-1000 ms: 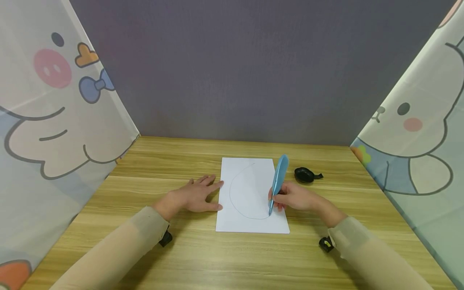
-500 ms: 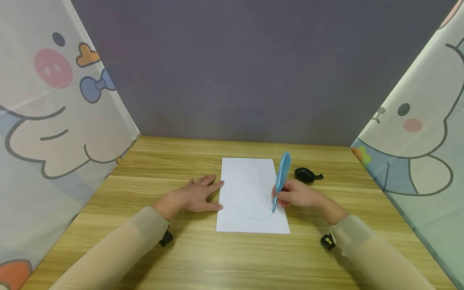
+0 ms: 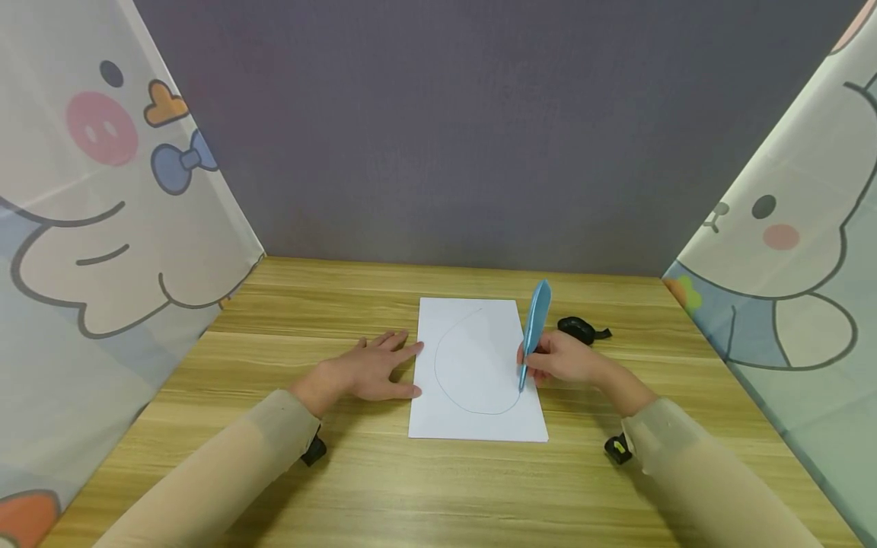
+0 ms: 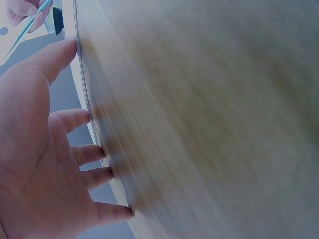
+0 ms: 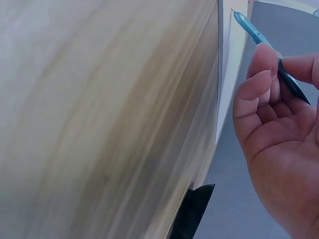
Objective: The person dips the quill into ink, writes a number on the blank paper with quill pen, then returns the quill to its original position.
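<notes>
A white sheet of paper (image 3: 473, 365) lies on the wooden table and carries one thin curved line, open at the upper right. My right hand (image 3: 562, 358) pinches a blue feather-shaped pen (image 3: 537, 316) between thumb and fingers, its tip on the paper at the line's end. In the right wrist view the pen (image 5: 247, 26) slants up out of the curled fingers. My left hand (image 3: 377, 369) rests flat with spread fingers, thumb and index tip at the sheet's left edge. The left wrist view shows that hand (image 4: 40, 139) with its fingertips on the tabletop.
Just beyond my right hand lies a black rounded object with a short tab (image 3: 577, 329). The wooden table (image 3: 438, 495) ends at a dark grey panel (image 3: 438, 137) behind. Cartoon-printed cloths hang at the left (image 3: 123, 259) and right (image 3: 802, 251).
My right hand has moved the pen away from me and slightly right, so the drawn line now curves up the sheet's right side. The left hand has stayed in place.
</notes>
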Demonstrator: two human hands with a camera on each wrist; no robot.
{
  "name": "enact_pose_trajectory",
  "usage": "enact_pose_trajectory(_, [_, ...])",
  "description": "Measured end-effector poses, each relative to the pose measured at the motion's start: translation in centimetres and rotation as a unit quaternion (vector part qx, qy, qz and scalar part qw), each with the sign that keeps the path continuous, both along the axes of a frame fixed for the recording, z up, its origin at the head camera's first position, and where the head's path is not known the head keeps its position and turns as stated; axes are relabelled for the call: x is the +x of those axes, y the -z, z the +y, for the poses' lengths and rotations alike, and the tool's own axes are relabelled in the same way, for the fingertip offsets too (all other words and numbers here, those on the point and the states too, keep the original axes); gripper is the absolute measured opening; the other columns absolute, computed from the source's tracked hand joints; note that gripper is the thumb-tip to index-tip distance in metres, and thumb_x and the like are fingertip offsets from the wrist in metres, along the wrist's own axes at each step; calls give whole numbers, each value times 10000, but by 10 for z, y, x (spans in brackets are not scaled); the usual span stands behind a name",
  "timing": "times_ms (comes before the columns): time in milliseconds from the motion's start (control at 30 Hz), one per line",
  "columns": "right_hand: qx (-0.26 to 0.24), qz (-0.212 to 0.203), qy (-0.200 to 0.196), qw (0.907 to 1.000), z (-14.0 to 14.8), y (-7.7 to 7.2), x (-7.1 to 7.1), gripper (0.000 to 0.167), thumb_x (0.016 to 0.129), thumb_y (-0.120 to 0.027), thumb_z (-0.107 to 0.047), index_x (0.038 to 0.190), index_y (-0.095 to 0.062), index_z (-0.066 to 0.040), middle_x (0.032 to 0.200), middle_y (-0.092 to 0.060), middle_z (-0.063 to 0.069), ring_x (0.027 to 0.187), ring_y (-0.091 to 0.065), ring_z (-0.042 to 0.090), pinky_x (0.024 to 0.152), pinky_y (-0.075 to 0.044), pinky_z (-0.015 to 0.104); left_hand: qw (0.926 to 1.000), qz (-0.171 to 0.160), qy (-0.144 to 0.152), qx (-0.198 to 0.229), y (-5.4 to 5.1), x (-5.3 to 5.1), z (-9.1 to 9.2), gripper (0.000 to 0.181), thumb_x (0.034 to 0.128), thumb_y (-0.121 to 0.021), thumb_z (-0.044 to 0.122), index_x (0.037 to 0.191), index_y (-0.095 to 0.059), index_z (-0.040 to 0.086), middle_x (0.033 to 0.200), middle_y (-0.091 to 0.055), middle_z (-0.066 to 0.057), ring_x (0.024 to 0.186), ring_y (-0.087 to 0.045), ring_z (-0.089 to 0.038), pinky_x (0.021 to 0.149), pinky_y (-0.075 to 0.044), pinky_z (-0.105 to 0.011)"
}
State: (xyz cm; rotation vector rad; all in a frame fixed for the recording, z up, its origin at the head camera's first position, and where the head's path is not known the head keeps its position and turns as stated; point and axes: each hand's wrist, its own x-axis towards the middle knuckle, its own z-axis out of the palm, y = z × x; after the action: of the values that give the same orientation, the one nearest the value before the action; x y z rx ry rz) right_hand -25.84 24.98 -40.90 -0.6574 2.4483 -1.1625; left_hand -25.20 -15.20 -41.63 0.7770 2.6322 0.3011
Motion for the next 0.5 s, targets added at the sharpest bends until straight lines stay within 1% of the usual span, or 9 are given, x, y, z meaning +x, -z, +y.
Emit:
enact_pose_trajectory(133, [25, 20, 67, 10000, 1, -1, -2, 221, 1097, -594, -125, 1072, -747, 33, 815, -738, 111, 721, -689, 192, 656, -583, 313, 10000, -5, -6, -1, -1, 0, 0, 937, 1045, -564, 732, 1781, -209, 273, 1860, -95, -142, 1720, -93, -437, 1317, -125, -781])
enact_pose_trajectory(367, [61, 100, 272, 9996, 2, -1, -5, 232, 1104, -578, -117, 1071, -743, 42, 772, -718, 103, 696, -643, 182, 650, -559, 310, 10000, -17, 33, -39, -4, 1, 0, 928, 1054, -557, 723, 1783, -197, 275, 1861, -85, -146, 1719, -81, -447, 1319, -119, -778])
enact_pose_trajectory(500, [67, 149, 431, 9989, 3, -2, -7, 242, 1104, -581, -127, 1087, -743, 52, 783, -720, 96, 706, -636, 179, 658, -551, 316, 10000, -27, 20, -50, -4, 2, 1, 928, 1052, -564, 719, 1782, -198, 278, 1860, -85, -146, 1719, -79, -446, 1319, -119, -777])
